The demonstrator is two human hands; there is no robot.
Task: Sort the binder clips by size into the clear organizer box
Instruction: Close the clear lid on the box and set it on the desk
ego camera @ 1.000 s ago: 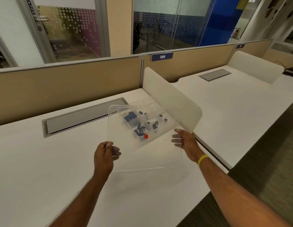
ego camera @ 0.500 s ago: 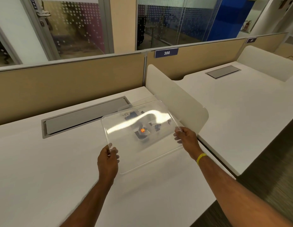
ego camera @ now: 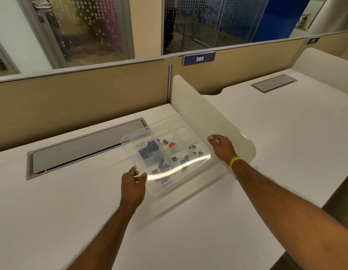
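– White desk (ego camera: pixel 71 201) with a beige partition (ego camera: pixel 81 98) behind it, and a label 386 (ego camera: pixel 199 59) on the next panel. Where is the organizer box (ego camera: pixel 181 131)?
– It lies on the desk, just beside the white side divider (ego camera: pixel 208 114). Above it, tilted, is the clear lid (ego camera: pixel 163 184), so I see the binder clips (ego camera: pixel 149 150) through the plastic: big blue ones on the left, smaller dark ones to the right, in separate compartments. 1 small red round thing (ego camera: pixel 170 145) is between them; I cannot tell what it is.
– And the 2 hands?
– Left hand (ego camera: pixel 133 184) pinches the near left corner of the lid, thumb on top. Right hand (ego camera: pixel 221 147), with a yellow wristband (ego camera: pixel 235 161), grips the right edge with bent fingers.
– Which step is this?
– I judge the sorting mostly done and the lid about to close the box, though it could also be coming off. Next move asks to hold the lid level, match its corners to the box rim, and press evenly.
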